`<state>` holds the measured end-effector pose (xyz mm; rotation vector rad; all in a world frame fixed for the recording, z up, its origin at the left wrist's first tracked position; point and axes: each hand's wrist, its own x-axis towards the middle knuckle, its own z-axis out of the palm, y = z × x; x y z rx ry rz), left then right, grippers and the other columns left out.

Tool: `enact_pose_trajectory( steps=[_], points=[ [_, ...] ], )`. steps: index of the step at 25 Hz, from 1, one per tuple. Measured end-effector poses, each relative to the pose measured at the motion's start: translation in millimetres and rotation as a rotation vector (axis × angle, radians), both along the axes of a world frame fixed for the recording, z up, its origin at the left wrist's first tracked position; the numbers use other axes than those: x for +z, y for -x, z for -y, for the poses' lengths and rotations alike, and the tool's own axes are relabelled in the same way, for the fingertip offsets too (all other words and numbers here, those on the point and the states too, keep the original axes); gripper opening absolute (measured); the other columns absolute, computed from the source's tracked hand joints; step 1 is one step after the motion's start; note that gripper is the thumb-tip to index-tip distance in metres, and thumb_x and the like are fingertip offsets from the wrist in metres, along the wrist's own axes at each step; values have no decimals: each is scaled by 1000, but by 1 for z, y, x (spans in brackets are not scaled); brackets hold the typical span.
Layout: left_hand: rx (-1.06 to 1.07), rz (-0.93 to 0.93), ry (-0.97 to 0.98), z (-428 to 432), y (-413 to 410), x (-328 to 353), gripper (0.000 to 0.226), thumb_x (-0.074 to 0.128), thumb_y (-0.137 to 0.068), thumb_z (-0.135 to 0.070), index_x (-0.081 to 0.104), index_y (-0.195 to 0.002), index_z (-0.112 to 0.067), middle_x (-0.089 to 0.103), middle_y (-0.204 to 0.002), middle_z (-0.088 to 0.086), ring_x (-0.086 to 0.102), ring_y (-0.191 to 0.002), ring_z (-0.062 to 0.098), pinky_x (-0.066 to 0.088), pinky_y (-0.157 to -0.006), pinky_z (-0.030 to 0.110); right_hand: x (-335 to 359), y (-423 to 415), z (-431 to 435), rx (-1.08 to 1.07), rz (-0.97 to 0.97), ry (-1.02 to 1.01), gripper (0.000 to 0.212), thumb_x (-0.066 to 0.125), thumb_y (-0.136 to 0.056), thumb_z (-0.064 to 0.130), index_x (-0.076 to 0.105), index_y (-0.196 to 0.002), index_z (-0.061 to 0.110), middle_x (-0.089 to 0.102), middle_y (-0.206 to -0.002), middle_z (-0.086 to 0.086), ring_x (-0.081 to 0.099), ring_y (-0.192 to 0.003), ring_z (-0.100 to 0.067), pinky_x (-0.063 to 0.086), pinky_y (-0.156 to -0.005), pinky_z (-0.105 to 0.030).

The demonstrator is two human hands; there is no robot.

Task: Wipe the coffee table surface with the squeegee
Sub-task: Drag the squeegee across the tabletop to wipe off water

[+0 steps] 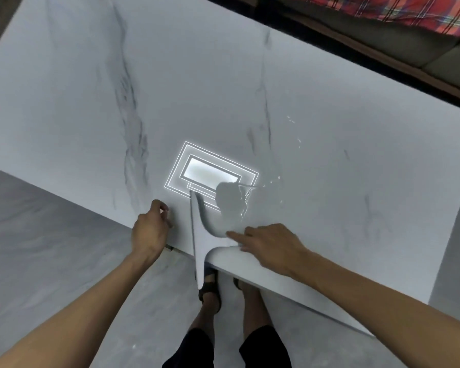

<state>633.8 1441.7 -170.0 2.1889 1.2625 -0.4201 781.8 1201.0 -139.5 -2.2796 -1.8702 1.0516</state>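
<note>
A white squeegee (198, 240) lies on the pale marble-look coffee table (329, 155) at its near edge. Its long blade points away from me and its near end juts over the edge. Its curved handle runs right under my right hand (268, 245), which holds the handle's end with the index finger stretched along it. A puddle of water (230, 200) sits just beyond the handle, with small droplets scattered to its right. My left hand (149, 229) rests at the table's edge left of the blade, fingers loosely curled, holding nothing.
A bright ceiling-light reflection (207, 171) shines on the tabletop beside the puddle. A sofa with a red plaid cloth (409, 9) stands beyond the far edge. My sandalled feet (210, 290) are on the grey floor (51, 248) below the near edge.
</note>
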Motion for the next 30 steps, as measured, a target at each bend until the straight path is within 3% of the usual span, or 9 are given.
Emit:
enact_pose_trajectory(
  steps=[4, 8, 10, 14, 16, 21, 25, 30],
  points=[
    [-9, 8, -25, -5, 26, -10, 30, 41, -88, -5, 47, -117, -10, 65, -107, 11, 61, -93, 35, 49, -71, 40, -25, 39, -45, 32, -3, 39, 53, 37, -102, 20, 21, -150, 37, 54, -108, -4, 60, -84, -31, 48, -63, -39],
    [22, 49, 94, 7, 26, -25, 25, 45, -84, -4, 45, -105, -16, 55, -99, 1, 54, -75, 17, 38, -55, 23, -40, 28, -53, -106, 76, 8, 51, 38, -102, 21, 25, -148, 38, 56, -107, -2, 61, -82, -29, 45, -62, -37],
    [-23, 65, 122, 17, 23, -29, 27, 46, -80, 0, 42, -100, -18, 51, -101, 1, 54, -79, 20, 41, -60, 27, -41, 16, -39, -188, 119, -20, 48, 40, -101, 22, 31, -145, 39, 59, -100, -1, 62, -78, -29, 43, -60, -35],
    [-187, 55, 102, 45, 9, -34, 39, 50, -75, 10, 47, -110, -7, 46, -114, 11, 54, -92, 28, 45, -71, 36, -36, -11, 28, -379, 147, 5, 40, 36, -102, 34, 37, -141, 42, 60, -91, 2, 63, -73, -29, 46, -59, -36],
    [-250, 37, 118, 59, 2, -33, 39, 53, -75, 9, 48, -112, -3, 43, -116, 13, 53, -95, 29, 51, -78, 40, -30, -21, 74, -459, 181, 27, 40, 32, -102, 39, 36, -142, 44, 57, -85, 4, 62, -71, -27, 45, -57, -34],
    [-367, -42, 173, 90, -11, -30, 36, 55, -78, -1, 47, -113, -2, 37, -122, 13, 49, -104, 32, 49, -86, 46, -11, -36, 173, -595, 284, 132, 40, 26, -102, 43, 35, -141, 47, 46, -77, 12, 48, -61, -16, 33, -52, -28],
    [-343, -10, 186, 107, -15, -27, 34, 54, -79, -3, 46, -112, -6, 43, -116, 8, 53, -96, 30, 47, -76, 40, 7, -33, 206, -655, 321, 163, 42, 24, -100, 46, 34, -142, 47, 44, -76, 14, 43, -59, -13, 30, -51, -28],
    [-202, 24, 111, 105, -5, -28, 37, 51, -81, -4, 43, -116, -14, 53, -98, -1, 54, -79, 24, 43, -66, 33, 6, 8, 151, -545, 115, 25, 42, 32, -102, 41, 23, -142, 49, 57, -92, 9, 61, -71, -21, 42, -53, -31]
  ],
)
